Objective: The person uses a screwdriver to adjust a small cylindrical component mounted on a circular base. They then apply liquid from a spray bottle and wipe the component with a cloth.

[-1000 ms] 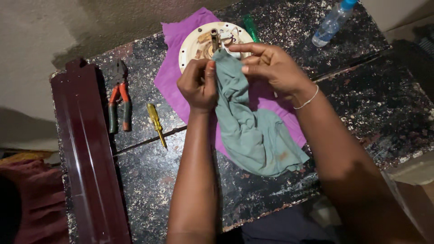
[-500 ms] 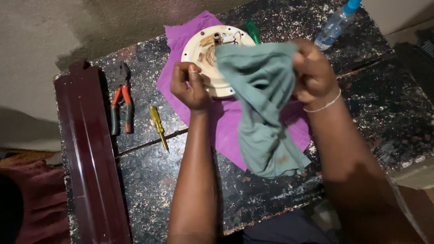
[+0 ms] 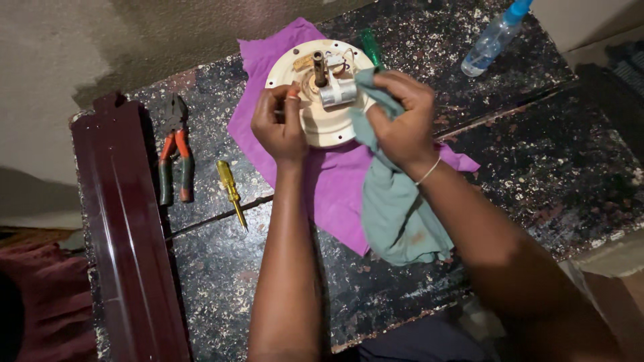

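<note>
A round cream-coloured motor disc (image 3: 322, 127) with a metal shaft and a grey part at its centre lies on a purple cloth (image 3: 322, 194). My left hand (image 3: 278, 124) grips the disc's left rim. My right hand (image 3: 399, 117) is closed on a grey-green rag (image 3: 402, 214) and presses it against the disc's right side; the rest of the rag hangs down over the purple cloth toward me.
On the dark speckled table (image 3: 523, 161) lie red-and-green pliers (image 3: 174, 161) and a yellow-handled screwdriver (image 3: 229, 188) at the left. A green-handled tool (image 3: 369, 47) pokes out behind the disc. A clear bottle with a blue cap (image 3: 493, 37) lies far right. A dark red plank (image 3: 127, 234) borders the left.
My right hand has brought the rag down from above the disc onto its right side. My left hand has shifted up along the disc's left rim.
</note>
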